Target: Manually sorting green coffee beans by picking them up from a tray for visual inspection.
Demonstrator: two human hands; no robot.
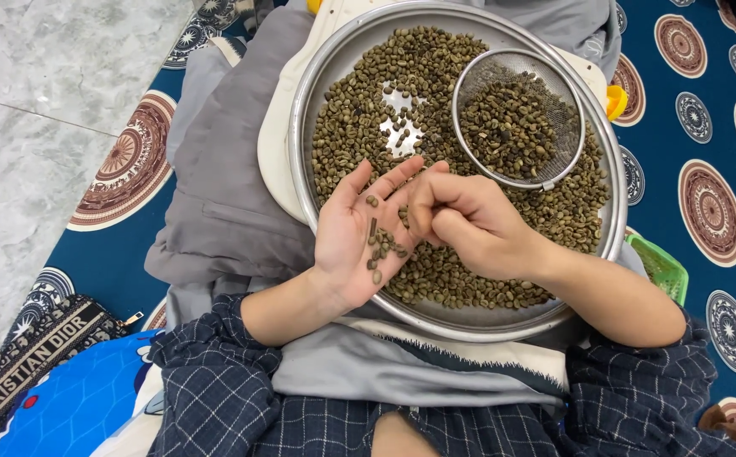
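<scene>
While the left hand (358, 241) lies palm up over the near rim of the round metal tray (613, 216), it is spread flat and carries a small cluster of picked beans (381, 245) on the palm and finger bases. Fingers of this hand point toward the far side of the tray and are slightly curled.

Right hand (469, 224) state: loosely fisted, fingers bent inward, fingertips (419, 216) touching the left hand's fingers. Whether a bean is pinched between them cannot be told.

Green coffee beans (359, 118) cover most of the tray floor, with a small bare patch (400, 118) near the centre. A round wire-mesh sieve (573, 106) rests on the beans in the far right part of the tray and holds a separate, darker batch of beans (508, 131).

Support: the tray sits on a cream-coloured board (273, 144), which lies on a grey padded garment (224, 186) across the person's lap. Both forearms emerge from dark checked sleeves (216, 381).

Surroundings: a blue patterned rug (706, 127) lies beneath, with pale marble floor (38, 101) on the left. A green plastic basket (662, 269) shows just beside the tray's right edge.
</scene>
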